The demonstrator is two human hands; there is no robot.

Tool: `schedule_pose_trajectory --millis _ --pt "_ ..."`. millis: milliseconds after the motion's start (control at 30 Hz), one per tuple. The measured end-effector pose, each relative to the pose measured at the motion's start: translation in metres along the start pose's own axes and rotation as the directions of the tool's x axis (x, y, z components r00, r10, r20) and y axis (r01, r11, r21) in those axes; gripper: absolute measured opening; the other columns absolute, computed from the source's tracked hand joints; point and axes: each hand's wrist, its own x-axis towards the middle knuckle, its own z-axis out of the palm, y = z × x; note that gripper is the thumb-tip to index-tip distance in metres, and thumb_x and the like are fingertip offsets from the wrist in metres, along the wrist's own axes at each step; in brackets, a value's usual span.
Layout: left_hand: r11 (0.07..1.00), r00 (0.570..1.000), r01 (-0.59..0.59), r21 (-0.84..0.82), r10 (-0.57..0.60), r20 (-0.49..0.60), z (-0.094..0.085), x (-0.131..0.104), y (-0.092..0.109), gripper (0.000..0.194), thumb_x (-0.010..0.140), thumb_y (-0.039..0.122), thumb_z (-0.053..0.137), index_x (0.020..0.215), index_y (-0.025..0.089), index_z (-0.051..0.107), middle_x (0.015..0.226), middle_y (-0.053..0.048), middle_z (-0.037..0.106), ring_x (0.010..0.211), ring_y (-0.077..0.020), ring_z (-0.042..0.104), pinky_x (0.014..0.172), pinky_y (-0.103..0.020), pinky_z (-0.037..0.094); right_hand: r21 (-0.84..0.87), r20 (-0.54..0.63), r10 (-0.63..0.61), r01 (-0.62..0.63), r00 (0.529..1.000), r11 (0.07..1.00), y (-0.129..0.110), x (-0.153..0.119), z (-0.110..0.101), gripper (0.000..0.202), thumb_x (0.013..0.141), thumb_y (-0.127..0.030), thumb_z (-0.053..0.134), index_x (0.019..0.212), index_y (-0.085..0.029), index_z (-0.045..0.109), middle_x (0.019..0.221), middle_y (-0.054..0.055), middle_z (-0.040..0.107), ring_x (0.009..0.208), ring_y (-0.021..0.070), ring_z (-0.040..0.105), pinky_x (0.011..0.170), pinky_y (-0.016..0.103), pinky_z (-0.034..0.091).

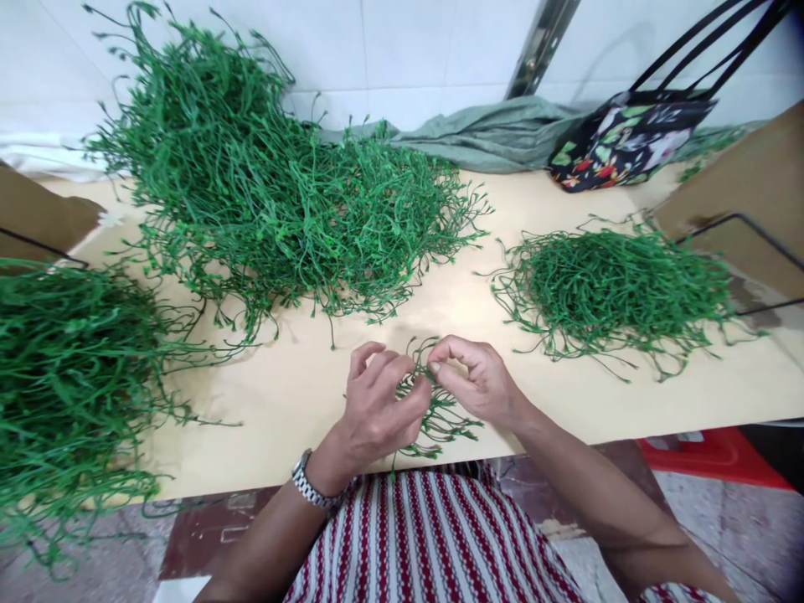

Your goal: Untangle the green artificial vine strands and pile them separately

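At the near edge of the table, my left hand [382, 409] and my right hand [478, 382] almost meet, fingers pinched around thin green artificial plant stems. A small bunch of these stems [445, 415] lies beneath and between my hands. The stems are curly, with small bud-like tips. My right thumb and forefinger grip a piece right by the left fingertips, and the exact joint there is partly hidden by the fingers.
A large heap of green stems [251, 176] covers the back left. Another pile [63, 377] overhangs the front left edge, and a smaller pile [615, 280] lies right. Cardboard [747, 201], a floral bag [628, 138] and green cloth [490, 134] border the table [282, 410].
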Motion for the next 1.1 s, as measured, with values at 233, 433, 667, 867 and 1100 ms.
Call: schedule_pose_trajectory --millis 233,433,667,867,1100 --pt "0.971 0.978 0.176 -0.162 -0.192 -0.085 0.003 -0.01 0.005 0.033 0.066 -0.003 0.053 0.093 0.016 0.051 0.084 -0.006 0.049 0.079 -0.0167 0.049 0.07 -0.034 0.045 0.126 -0.1 0.045 -0.033 0.994 0.991 0.002 -0.003 0.005 0.008 0.078 -0.012 0.046 0.073 -0.017 0.049 0.064 -0.002 0.05 0.057 0.0081 0.047 0.053 0.019 0.038" --pt "0.694 0.805 0.566 -0.444 -0.58 0.12 -0.01 -0.005 0.001 0.019 0.076 0.003 0.047 0.088 0.016 0.054 0.079 -0.004 0.054 0.077 -0.0141 0.052 0.066 -0.026 0.044 0.148 -0.077 -0.052 0.063 0.996 0.987 0.008 -0.007 0.0 0.007 0.082 -0.013 0.046 0.081 -0.018 0.051 0.073 0.001 0.052 0.067 0.0108 0.05 0.06 0.023 0.04" --pt "0.332 0.549 0.82 -0.465 -0.686 0.478 -0.016 -0.001 -0.003 0.015 0.073 0.009 0.047 0.077 0.013 0.061 0.067 -0.001 0.054 0.06 -0.0096 0.044 0.055 -0.022 0.034 0.098 0.005 -0.085 0.084 0.996 0.992 0.014 -0.001 -0.009 0.007 0.085 -0.019 0.048 0.086 -0.018 0.055 0.077 0.003 0.056 0.073 0.0126 0.053 0.065 0.025 0.042" --pt "0.014 0.408 0.813 -0.583 -0.728 0.551 -0.012 -0.006 -0.003 0.006 0.072 0.017 0.055 0.076 0.013 0.057 0.065 0.001 0.052 0.059 -0.008 0.044 0.054 -0.02 0.032 0.057 -0.074 -0.075 0.08 0.994 0.995 0.013 -0.001 -0.009 0.013 0.086 -0.022 0.048 0.094 -0.019 0.058 0.085 0.004 0.058 0.081 0.0147 0.056 0.072 0.028 0.044" --pt "-0.164 0.374 0.724 -0.671 -0.723 0.58 -0.012 -0.002 -0.002 0.006 0.067 0.016 0.062 0.07 0.012 0.059 0.063 0.0 0.056 0.059 -0.0079 0.048 0.057 -0.018 0.035 0.046 0.098 -0.18 0.176 0.979 0.983 0.013 0.003 -0.013 0.056 0.08 -0.043 0.054 0.129 -0.02 0.039 0.128 0.011 0.044 0.12 0.0248 0.04 0.1 0.043 0.034"
